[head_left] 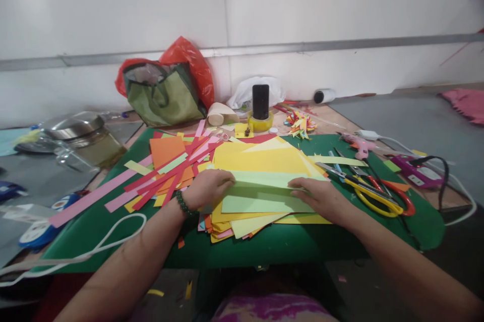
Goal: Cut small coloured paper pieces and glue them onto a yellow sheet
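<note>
Pale green sheet (260, 203) is lying long-axis left-right near the desk's (242, 254) front edge. Left hand (209, 188), fingers curled, and right hand (321, 198), fingers flat together, are pressing its opposite ends.

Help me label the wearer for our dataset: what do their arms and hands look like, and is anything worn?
Left forearm and right forearm are bare: no sleeves, no gloves. The left hand has a bracelet of dark green beads at its wrist. The right hand shows no ring, watch or band.
</note>
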{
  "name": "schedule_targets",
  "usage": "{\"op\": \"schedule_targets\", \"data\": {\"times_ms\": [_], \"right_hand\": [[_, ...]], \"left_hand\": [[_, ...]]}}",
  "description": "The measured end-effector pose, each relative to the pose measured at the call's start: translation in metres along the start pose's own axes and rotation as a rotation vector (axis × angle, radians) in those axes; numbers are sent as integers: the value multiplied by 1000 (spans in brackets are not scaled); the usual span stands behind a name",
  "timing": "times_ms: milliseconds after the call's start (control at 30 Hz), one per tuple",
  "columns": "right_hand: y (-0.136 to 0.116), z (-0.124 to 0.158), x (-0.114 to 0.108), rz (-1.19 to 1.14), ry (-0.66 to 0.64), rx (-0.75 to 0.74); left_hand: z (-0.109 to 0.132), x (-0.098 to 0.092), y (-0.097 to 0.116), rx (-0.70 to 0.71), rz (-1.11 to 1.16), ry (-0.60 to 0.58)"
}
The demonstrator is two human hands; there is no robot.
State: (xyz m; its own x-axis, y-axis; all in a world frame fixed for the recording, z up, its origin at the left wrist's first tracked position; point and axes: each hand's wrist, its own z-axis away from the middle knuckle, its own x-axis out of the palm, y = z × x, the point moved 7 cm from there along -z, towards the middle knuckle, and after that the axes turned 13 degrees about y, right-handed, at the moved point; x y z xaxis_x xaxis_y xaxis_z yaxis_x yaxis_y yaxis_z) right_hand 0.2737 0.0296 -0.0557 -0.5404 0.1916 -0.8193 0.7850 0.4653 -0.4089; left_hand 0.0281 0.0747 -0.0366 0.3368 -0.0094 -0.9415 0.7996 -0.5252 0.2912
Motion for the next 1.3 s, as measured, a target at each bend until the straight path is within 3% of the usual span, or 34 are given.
{"op": "schedule_targets", "data": {"times_ms": [133, 267, 333, 433, 633, 833, 1000, 1167, 1300], "right_hand": [[19, -17, 0, 12, -49, 211], [24, -32, 4, 162, -16, 193], [27, -35, 6, 213, -21, 212], [32, -37, 6, 215, -59, 257], [30, -40, 3, 147, -26, 168], [24, -37, -5, 72, 202, -70], [9, -36, -9, 96, 293, -208], [-3, -40, -10, 208, 261, -199], [-2, -45, -20, 226, 181, -97]], "left_hand": [[-9, 0, -29, -166, 68, 30], [-14, -2, -36, -119, 35, 159], [-15, -1, -36, -97, 40, 169], [-13, -1, -42, -179, 54, 133], [-8, -7, -55, -346, 113, 71], [-9, -24, -52, -292, 521, 212], [-8, -33, -43, -233, 848, 283], [-5, -39, -35, -209, 939, 349], [-3, -47, -37, -188, 930, 424]]}}
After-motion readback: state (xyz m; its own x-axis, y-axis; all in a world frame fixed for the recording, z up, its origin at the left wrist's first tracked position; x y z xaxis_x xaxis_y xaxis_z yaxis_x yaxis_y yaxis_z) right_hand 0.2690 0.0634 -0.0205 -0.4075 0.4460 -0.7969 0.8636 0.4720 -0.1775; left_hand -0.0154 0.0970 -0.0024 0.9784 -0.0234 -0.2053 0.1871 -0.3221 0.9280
